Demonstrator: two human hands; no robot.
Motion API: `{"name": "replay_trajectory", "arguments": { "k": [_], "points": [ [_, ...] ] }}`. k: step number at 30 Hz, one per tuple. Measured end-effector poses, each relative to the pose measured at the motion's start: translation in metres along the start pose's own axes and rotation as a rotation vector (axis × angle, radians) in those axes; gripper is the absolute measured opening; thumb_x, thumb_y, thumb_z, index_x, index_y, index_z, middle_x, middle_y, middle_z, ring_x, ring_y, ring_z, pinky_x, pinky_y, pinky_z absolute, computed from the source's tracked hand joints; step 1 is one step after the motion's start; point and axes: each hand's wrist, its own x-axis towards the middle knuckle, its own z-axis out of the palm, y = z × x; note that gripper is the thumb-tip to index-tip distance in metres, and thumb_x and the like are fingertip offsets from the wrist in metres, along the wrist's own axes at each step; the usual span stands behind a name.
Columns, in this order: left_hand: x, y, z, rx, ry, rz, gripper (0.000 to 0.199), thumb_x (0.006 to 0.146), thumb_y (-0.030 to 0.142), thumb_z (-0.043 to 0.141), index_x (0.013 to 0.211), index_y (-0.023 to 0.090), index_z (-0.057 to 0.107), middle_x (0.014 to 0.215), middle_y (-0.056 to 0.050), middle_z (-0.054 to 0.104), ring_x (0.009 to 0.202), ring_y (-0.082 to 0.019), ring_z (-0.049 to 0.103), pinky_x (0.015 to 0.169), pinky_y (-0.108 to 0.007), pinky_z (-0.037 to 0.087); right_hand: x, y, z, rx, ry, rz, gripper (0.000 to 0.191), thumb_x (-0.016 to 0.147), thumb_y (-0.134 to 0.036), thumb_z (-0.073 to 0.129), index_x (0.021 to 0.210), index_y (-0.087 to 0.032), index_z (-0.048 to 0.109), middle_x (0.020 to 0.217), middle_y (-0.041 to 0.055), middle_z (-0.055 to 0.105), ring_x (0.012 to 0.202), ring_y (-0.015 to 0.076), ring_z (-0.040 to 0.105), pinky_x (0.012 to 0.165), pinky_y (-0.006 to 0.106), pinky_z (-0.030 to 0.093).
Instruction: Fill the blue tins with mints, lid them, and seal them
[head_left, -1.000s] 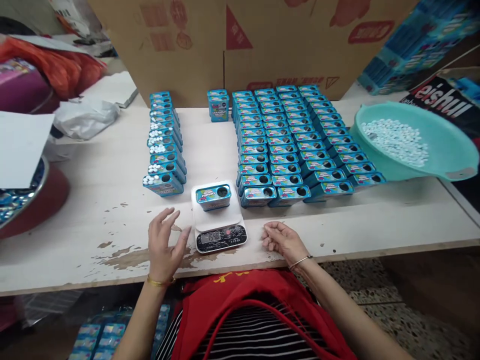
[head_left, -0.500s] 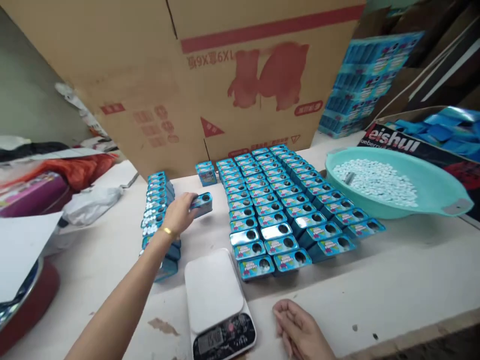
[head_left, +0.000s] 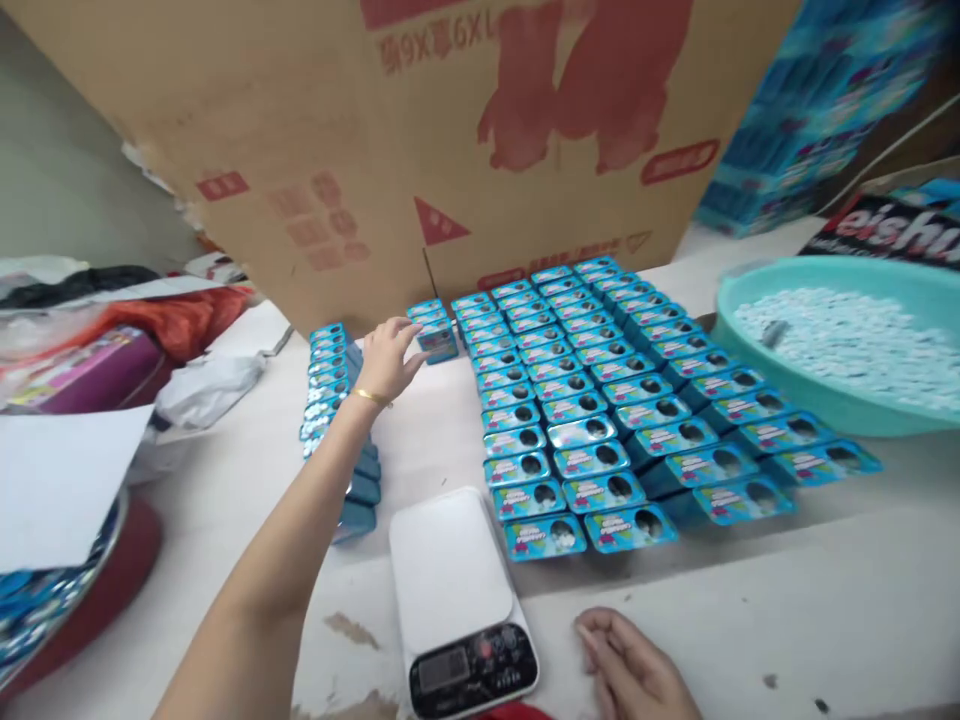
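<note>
My left hand [head_left: 390,358] is over the table's far part, fingers apart and holding nothing, beside two small blue tins [head_left: 436,335] near the carton. A column of blue tins [head_left: 327,372], some with white tablets on top, stands left of my wrist. Many blue tins with round dark windows [head_left: 545,535] stand in rows at the centre and right. A white digital scale [head_left: 450,575], its plate bare, lies in front. My right hand [head_left: 626,660] rests on the table right of the scale, fingers curled together; whether they hold anything is hidden.
A big cardboard carton [head_left: 300,130] stands behind the tins. At the right is a turquoise basin [head_left: 825,395] of white tablets with a scoop. Stacked blue packs [head_left: 810,120] stand behind it. At left are a red bowl [head_left: 139,560], paper and a plastic bag [head_left: 210,390].
My left hand has let go of the blue tin, which now stands by the other one near the carton, and its fingers have opened. The view has shifted; my right hand stays curled.
</note>
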Motion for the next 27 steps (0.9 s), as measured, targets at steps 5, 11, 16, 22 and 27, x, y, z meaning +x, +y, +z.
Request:
{"name": "replay_trajectory", "arguments": {
  "k": [5,11,16,22,27],
  "points": [
    [-0.133,0.023,-0.074,-0.017,-0.023,-0.003,0.026,0.088,0.043,0.053,0.1,0.02,0.058,0.124,-0.009,0.056,0.118,-0.024,0.049,0.1,-0.041,0.034,-0.005,0.002,-0.011,-0.072,-0.057,-0.036,0.047,0.072,-0.063,0.063,0.088,-0.018,0.06,0.061,-0.0041,0.05,0.039,0.006,0.04,0.039,0.02,0.029],
    [-0.244,0.028,-0.066,0.249,-0.101,-0.09,0.014,0.085,0.035,0.058,0.086,0.021,0.062,0.127,-0.012,0.057,0.123,-0.032,0.046,0.099,-0.052,0.033,-0.003,0.009,-0.017,-0.11,-0.143,-0.14,0.047,0.076,-0.061,0.061,0.09,-0.017,0.058,0.063,-0.0042,0.051,0.039,0.0054,0.042,0.038,0.019,0.032],
    [-0.246,0.048,-0.069,0.311,-0.051,-0.054,0.016,0.089,0.026,0.051,0.078,0.02,0.061,0.124,-0.01,0.06,0.122,-0.031,0.048,0.106,-0.057,0.027,-0.002,0.006,-0.015,-0.075,-0.147,-0.155,0.053,0.068,-0.066,0.064,0.085,-0.017,0.056,0.06,-0.0048,0.051,0.036,0.0056,0.041,0.034,0.019,0.028],
    [-0.216,0.114,-0.103,0.151,-0.175,0.08,0.023,0.093,0.032,0.046,0.082,0.016,0.059,0.107,-0.011,0.061,0.087,-0.021,0.06,0.075,-0.036,0.048,0.001,0.002,-0.015,-0.05,-0.148,-0.164,0.052,0.064,-0.065,0.067,0.081,-0.018,0.054,0.057,-0.0054,0.052,0.033,0.005,0.04,0.032,0.018,0.025],
    [-0.2,0.152,-0.08,0.133,-0.315,0.163,0.016,0.091,0.027,0.05,0.084,0.017,0.061,0.1,-0.009,0.061,0.084,-0.02,0.059,0.069,-0.033,0.047,0.003,0.003,-0.016,-0.024,-0.175,-0.184,0.048,0.066,-0.061,0.067,0.082,-0.018,0.054,0.056,-0.0058,0.053,0.032,0.0048,0.041,0.031,0.017,0.025]
  ]
}}
